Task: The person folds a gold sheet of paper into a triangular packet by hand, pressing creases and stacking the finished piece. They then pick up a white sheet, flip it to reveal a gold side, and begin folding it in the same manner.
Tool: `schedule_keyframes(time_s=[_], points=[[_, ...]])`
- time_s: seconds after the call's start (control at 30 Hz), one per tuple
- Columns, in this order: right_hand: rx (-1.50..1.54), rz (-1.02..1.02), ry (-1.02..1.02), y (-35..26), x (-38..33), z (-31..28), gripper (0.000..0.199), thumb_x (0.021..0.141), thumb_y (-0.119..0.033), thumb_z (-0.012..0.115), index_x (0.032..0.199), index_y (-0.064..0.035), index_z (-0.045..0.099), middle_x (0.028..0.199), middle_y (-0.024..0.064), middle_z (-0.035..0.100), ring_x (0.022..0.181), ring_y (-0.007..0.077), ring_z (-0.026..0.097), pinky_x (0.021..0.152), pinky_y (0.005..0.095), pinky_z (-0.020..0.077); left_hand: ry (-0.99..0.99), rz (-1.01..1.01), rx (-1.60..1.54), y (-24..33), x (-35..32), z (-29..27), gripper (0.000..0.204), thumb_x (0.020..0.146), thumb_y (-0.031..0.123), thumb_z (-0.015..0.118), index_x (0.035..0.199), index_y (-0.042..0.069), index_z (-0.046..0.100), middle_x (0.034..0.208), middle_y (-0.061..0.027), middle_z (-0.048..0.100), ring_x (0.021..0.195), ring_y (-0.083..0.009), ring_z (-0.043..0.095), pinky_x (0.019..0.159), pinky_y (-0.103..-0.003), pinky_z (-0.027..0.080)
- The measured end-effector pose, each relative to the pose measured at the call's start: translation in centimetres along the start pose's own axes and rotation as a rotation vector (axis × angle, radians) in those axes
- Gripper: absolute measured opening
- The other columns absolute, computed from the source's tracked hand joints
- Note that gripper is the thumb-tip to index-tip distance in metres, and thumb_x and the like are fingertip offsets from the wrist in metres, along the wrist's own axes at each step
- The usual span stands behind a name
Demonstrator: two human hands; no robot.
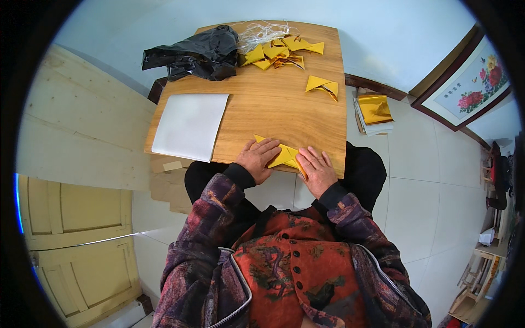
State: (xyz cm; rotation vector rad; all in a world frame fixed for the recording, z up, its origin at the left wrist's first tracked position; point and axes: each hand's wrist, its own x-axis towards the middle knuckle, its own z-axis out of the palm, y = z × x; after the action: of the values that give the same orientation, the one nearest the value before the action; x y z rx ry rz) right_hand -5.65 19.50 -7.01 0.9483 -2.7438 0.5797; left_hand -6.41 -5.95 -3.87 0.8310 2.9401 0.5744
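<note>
Just gold paper (283,156) flat under fingers (269,147) of both hands

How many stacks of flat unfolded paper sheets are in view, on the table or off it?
2. A white stack lies on the wooden table at its left edge; a gold-topped stack sits off the table to its right. More may be hidden under the black bag.

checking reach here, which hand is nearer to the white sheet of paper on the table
Left. The left hand presses the gold folded paper just right of the white sheet. The right hand lies farther right, beyond the gold piece, at the wooden table's near edge.
</note>
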Motion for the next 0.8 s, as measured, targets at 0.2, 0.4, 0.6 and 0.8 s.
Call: schedule_keyframes(time_s=[0.2,0.4,0.6,0.8], points=[[-0.008,-0.024,0.034,0.1,0.0,-0.2,0.047,0.083,-0.019,0.070,0.129,-0.0142,0.057,0.139,0.0036,0.051,0.132,0.0246,0.045,0.108,0.0511,0.0335,0.058,0.039,-0.046,-1.2,0.9,-0.6,0.040,0.078,0.012,0.067,0.117,0.013,0.064,0.126,-0.0095,0.063,0.119,-0.0268,0.058,0.103,-0.048,0.041],[0.033,-0.098,0.141,0.2,0.6,-0.7,0.036,0.087,-0.015,0.065,0.122,-0.0139,0.060,0.130,0.0052,0.057,0.120,0.0283,0.056,0.099,0.0490,0.0424,0.058,-0.225,-0.281,-1.9,4.9,-1.6,0.017,0.086,0.021,0.063,0.095,0.007,0.069,0.078,-0.0155,0.068,0.072,-0.0357,0.066,0.064,-0.040,0.052],[0.062,-0.175,0.266,0.8,1.2,-1.4,0.038,0.083,-0.009,0.068,0.121,-0.0124,0.061,0.123,0.0074,0.060,0.108,0.0275,0.062,0.086,0.0400,0.0506,-0.099,-0.312,-0.288,-1.9,8.2,-2.0,0.022,0.088,0.023,0.060,0.098,0.006,0.069,0.081,-0.0181,0.068,0.074,-0.0346,0.066,0.069,-0.039,0.053],[0.218,-0.036,0.247,0.6,1.5,-2.7,0.041,0.082,-0.001,0.067,0.122,-0.0087,0.062,0.123,0.0112,0.062,0.103,0.0310,0.064,0.086,0.0382,0.0525,0.231,-0.203,-0.386,-2.9,7.3,-1.4,0.029,0.087,0.018,0.064,0.113,0.007,0.065,0.103,-0.0175,0.068,0.094,-0.0328,0.065,0.083,-0.039,0.052]])
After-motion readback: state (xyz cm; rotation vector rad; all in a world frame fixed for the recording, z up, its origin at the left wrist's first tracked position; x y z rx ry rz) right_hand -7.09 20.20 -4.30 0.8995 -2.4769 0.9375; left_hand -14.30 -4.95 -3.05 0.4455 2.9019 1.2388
